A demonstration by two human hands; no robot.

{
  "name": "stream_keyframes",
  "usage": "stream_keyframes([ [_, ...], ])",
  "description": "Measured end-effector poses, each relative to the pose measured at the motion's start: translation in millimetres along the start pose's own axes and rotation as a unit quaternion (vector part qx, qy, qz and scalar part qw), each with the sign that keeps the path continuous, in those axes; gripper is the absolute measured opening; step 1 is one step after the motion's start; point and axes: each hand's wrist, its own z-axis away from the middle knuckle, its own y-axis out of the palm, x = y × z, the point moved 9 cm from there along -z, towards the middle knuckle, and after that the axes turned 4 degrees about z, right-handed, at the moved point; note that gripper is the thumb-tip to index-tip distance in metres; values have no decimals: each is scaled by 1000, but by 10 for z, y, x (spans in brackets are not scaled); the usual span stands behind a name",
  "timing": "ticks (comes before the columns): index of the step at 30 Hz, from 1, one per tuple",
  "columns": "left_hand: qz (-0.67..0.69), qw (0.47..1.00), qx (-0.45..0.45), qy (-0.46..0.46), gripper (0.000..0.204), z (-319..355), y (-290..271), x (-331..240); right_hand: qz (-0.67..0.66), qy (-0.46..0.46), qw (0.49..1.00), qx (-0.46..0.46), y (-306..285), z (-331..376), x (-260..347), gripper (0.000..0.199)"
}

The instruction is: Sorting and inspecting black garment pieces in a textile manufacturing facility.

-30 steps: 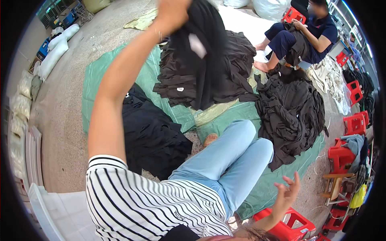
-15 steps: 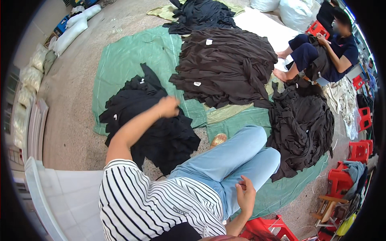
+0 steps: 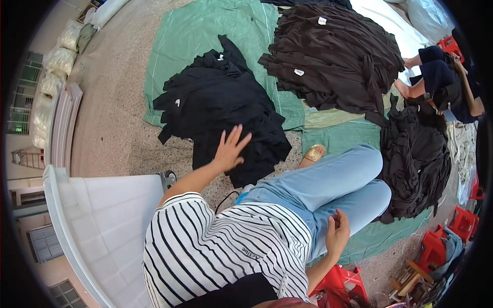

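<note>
Fingers spread, my left hand [image 3: 231, 152] is over the near-left part of a spread pile of black garments [image 3: 226, 97]. It holds nothing; whether it touches the cloth I cannot tell. My right hand [image 3: 337, 232] is beside my right thigh, its fingers loosely bent and apart, with nothing seen in it. The black pile lies partly on a green tarp [image 3: 192, 28] and partly on the speckled floor. Small white tags show on its upper side. Beyond it to the right is a broad layered pile of dark brown garments [image 3: 334, 61], also with white tags.
A heaped dark garment pile [image 3: 413, 159] lies right of my knees. At the far right a seated person [image 3: 441, 77] handles dark cloth. A large white bin [image 3: 110, 210] stands at my left. Red plastic stools [image 3: 431, 249] are at lower right. Stacked boards [image 3: 69, 123] lean at the left.
My left hand has drawn back toward my body over the black pile, and its fingers are now spread. The view has swung left and down. My right hand stays by my thigh.
</note>
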Motion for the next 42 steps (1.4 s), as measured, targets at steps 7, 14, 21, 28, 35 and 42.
stream_keyframes([
  [7, -75, 992, 78, -66, 135, -1555, -254, 552, 58, -2, 998, -1, 30, 17, 108, 30],
  [14, -262, 928, 264, 19, 137, -1267, 890, 106, 148, -24, 988, -26, 84, 20, 233, 27],
  [21, -104, 982, 161, 1, 87, -1542, 1136, -1, 191, -21, 980, -53, 50, -32, 261, 25],
  [28, 68, 984, -12, -161, 49, -2092, 504, 954, 190, -19, 980, -59, 43, -44, 287, 23],
  [35, -144, 943, 280, -104, 124, -1972, 1091, 392, 205, -2, 977, -60, 39, -41, 321, 21],
  [42, 14, 984, 94, -150, 28, -2028, 712, 714, 211, -1, 975, -64, 40, -27, 315, 20],
])
